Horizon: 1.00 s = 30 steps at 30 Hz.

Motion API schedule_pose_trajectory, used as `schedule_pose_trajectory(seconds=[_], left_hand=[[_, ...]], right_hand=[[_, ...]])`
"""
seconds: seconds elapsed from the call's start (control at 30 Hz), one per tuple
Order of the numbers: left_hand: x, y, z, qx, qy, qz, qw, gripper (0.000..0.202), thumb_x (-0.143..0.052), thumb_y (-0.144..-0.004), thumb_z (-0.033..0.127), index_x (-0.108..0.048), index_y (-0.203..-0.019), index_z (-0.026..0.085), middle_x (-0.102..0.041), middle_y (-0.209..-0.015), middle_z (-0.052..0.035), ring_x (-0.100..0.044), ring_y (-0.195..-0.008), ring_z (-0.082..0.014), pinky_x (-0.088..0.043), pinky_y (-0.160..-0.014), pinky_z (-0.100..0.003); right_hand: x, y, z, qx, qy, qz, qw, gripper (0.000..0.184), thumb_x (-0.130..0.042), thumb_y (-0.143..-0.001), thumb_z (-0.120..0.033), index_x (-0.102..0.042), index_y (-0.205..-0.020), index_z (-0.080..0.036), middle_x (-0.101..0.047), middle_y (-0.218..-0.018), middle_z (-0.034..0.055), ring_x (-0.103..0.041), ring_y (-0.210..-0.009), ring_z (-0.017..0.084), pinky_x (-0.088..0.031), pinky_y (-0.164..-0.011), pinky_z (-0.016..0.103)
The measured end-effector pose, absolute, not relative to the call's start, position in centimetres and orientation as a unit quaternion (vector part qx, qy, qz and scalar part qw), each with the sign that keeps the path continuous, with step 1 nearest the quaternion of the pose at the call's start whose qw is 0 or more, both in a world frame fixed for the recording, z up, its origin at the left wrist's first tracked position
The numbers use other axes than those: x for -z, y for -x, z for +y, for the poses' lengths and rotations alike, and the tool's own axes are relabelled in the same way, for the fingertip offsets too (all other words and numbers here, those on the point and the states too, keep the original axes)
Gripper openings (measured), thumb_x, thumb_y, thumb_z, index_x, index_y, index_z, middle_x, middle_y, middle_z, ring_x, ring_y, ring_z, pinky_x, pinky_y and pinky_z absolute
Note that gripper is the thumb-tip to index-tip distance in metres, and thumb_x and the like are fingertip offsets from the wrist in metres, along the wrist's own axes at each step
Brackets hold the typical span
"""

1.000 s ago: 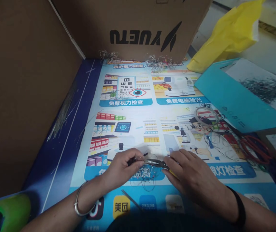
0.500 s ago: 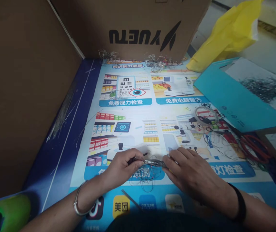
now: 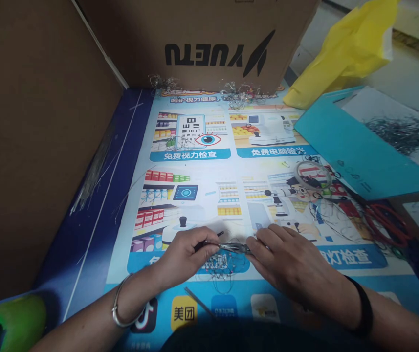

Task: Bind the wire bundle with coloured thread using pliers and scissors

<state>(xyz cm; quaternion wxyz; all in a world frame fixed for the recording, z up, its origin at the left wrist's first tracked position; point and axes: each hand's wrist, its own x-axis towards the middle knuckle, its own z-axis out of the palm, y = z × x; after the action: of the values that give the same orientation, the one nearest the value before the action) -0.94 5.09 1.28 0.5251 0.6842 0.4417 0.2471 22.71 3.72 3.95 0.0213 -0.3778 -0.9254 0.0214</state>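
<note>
My left hand is closed in a pinch on a thin wire piece at the near middle of the printed poster mat. My right hand is wrapped round small pliers, whose jaws point left and meet the pinched wire. Under both hands lies a small tangle of fine wire with tiny beads. A silver bangle is on my left wrist, a black band on my right.
Cardboard walls stand at the left and at the back. A teal folder with a tray of dark wires, a yellow bag, a tape roll and red loops lie right. A green object is near left.
The pliers' tip has shifted slightly left and up against the pinched wire, and the wire tangle shows more between my hands. Both hands stay almost in place.
</note>
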Motion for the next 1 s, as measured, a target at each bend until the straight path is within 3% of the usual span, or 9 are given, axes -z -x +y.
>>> schedule_pose_trajectory(seconds=[0.3,1.0], left_hand=[[-1.31,0.94,5.03,-0.229,-0.650,0.463,0.558,0.008,-0.054,-0.083,0.022,-0.058,-0.080,0.016,-0.052,-0.063,0.0020,-0.041,-0.054,-0.0090,-0.034,-0.050,-0.021],[-1.16,1.05,5.06,-0.235,-0.625,0.455,0.589,0.011,-0.054,-0.082,0.025,-0.057,-0.082,0.014,-0.054,-0.069,-0.0001,-0.045,-0.061,-0.0110,-0.037,-0.055,-0.023]], right_hand=[[-4.45,-22.71,3.97,-0.019,0.384,-0.923,0.022,0.007,-0.052,-0.085,-0.021,-0.057,-0.090,-0.020,-0.054,-0.081,0.0049,-0.045,-0.072,0.020,-0.029,-0.063,0.031],[-4.45,-22.58,3.66,0.034,0.378,-0.925,-0.001,0.015,-0.054,-0.080,-0.014,-0.054,-0.094,-0.020,-0.053,-0.080,0.0044,-0.044,-0.072,0.021,-0.027,-0.062,0.032]])
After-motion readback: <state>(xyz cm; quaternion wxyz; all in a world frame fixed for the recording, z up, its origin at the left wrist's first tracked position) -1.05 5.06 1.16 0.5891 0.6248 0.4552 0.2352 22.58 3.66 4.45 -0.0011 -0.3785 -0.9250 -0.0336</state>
